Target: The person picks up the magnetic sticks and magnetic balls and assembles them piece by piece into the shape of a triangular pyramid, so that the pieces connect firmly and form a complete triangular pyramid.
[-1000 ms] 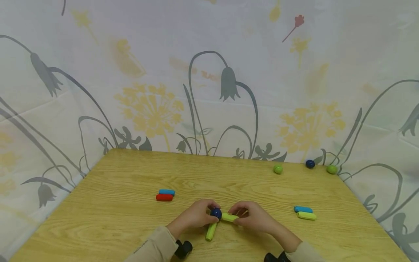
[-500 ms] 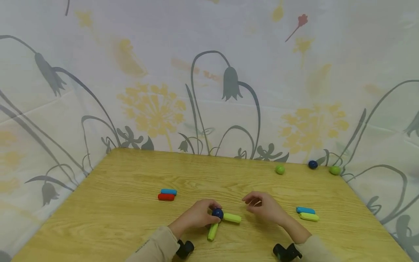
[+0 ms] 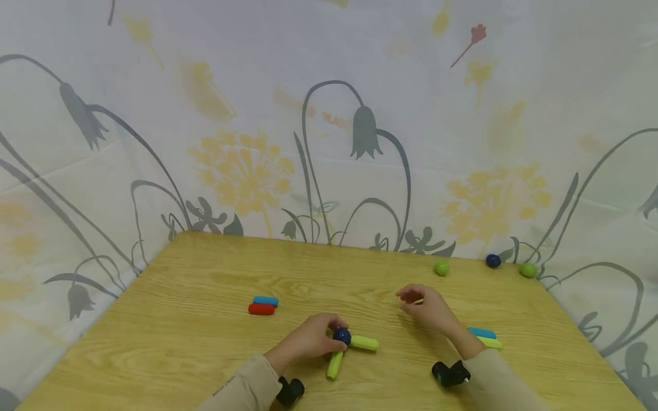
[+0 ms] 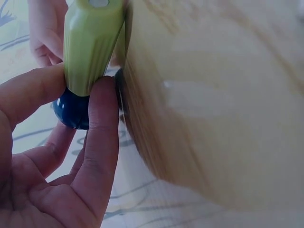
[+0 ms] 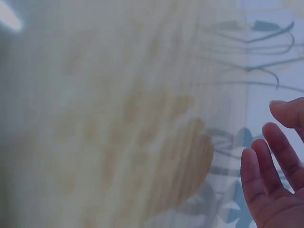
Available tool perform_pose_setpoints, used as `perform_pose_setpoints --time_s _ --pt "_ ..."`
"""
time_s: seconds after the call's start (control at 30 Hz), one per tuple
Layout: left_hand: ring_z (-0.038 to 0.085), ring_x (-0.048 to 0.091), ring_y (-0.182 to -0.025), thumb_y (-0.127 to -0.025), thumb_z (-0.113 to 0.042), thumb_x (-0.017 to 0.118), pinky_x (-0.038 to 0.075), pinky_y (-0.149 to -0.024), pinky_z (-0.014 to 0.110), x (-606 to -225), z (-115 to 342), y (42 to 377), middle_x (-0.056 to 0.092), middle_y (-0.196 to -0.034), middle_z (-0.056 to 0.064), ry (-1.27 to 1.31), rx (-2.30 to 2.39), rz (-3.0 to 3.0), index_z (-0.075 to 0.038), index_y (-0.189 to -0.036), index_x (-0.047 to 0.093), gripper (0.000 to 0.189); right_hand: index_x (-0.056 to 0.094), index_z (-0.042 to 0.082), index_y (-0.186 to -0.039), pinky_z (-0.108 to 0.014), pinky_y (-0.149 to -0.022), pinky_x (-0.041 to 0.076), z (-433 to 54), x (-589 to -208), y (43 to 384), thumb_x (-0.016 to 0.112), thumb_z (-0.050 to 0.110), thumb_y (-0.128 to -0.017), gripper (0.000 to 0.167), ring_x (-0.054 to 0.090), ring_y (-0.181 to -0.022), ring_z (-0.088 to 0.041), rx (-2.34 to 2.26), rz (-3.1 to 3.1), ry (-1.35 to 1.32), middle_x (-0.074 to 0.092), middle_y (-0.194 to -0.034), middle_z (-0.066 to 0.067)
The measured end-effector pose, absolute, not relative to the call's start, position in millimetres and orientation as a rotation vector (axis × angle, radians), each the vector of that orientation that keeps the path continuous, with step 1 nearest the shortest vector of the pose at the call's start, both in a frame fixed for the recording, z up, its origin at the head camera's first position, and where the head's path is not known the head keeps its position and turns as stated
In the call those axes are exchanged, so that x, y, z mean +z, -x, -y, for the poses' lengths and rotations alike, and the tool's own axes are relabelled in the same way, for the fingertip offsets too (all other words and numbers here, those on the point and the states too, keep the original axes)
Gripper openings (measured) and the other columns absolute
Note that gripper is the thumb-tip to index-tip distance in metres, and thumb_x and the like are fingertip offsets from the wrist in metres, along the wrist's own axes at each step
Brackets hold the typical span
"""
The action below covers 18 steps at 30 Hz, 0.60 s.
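Near the front middle of the table, my left hand (image 3: 308,338) pinches a dark blue ball (image 3: 341,337) between thumb and fingers. Two yellow-green toy rods join that ball: one rod (image 3: 364,343) points right, the other rod (image 3: 334,366) toward the front edge. Close up in the left wrist view, a faceted yellow-green rod (image 4: 92,47) meets the blue ball (image 4: 71,110), with the fingers around the joint. My right hand (image 3: 428,308) is held over the table to the right, its fingers loosely bent and holding nothing. The right wrist view shows that hand (image 5: 273,190) touching no object.
At left lie a light blue rod (image 3: 265,300) and a red rod (image 3: 261,309). Behind my right forearm, another blue rod (image 3: 483,332) and yellow-green rod (image 3: 490,342) are partly covered. Along the back right sit a green ball (image 3: 441,268), a dark blue ball (image 3: 493,261) and another green ball (image 3: 528,270).
My right hand has let go of the right-pointing yellow-green rod and moved away to the right and back. The left hand keeps its pinch on the blue ball.
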State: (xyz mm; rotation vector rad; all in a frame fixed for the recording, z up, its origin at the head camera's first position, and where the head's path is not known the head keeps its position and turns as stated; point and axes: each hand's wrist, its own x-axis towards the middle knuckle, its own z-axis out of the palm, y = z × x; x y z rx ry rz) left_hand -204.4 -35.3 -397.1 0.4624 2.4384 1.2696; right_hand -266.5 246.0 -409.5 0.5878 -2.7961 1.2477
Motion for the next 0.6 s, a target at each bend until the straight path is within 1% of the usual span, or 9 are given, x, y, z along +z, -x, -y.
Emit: perform_pose_setpoints --time_s 0.17,0.37,0.6 --pt "0.020 0.055 -0.087 -0.081 -0.008 0.072 0.048 -0.074 0.038 -396.4 35.7 205.1 0.058 -0.100 0.006 -0.471 1.261 -2.441 -0.006 -0.109 0.062 0.029 0.061 -0.004 -0.108 -0.038 -0.075 0.047 -255.1 -404.9 278.6 0.063 0.002 -0.087 0.022 0.055 -0.094 -0.032 1.265 2.782 -0.515 0.060 -0.103 -0.018" --pt "0.020 0.056 -0.089 -0.081 -0.008 0.072 0.047 -0.076 0.039 -395.7 35.1 205.3 0.059 -0.099 0.006 -0.465 1.262 -2.440 -0.006 -0.108 0.063 0.029 0.058 -0.009 -0.111 -0.040 -0.075 0.049 -268.6 -397.7 292.9 0.063 0.000 -0.087 0.026 0.055 -0.095 -0.036 1.288 2.735 -0.437 0.058 -0.103 -0.023" --pt "0.021 0.055 -0.090 -0.081 -0.008 0.073 0.047 -0.078 0.039 -395.7 35.8 206.6 0.059 -0.099 0.004 -0.465 1.256 -2.431 -0.007 -0.109 0.063 0.030 0.055 -0.010 -0.118 -0.043 -0.078 0.049 -289.4 -395.0 311.1 0.061 0.001 -0.088 0.033 0.052 -0.100 -0.040 1.265 2.735 -0.346 0.054 -0.110 -0.027"
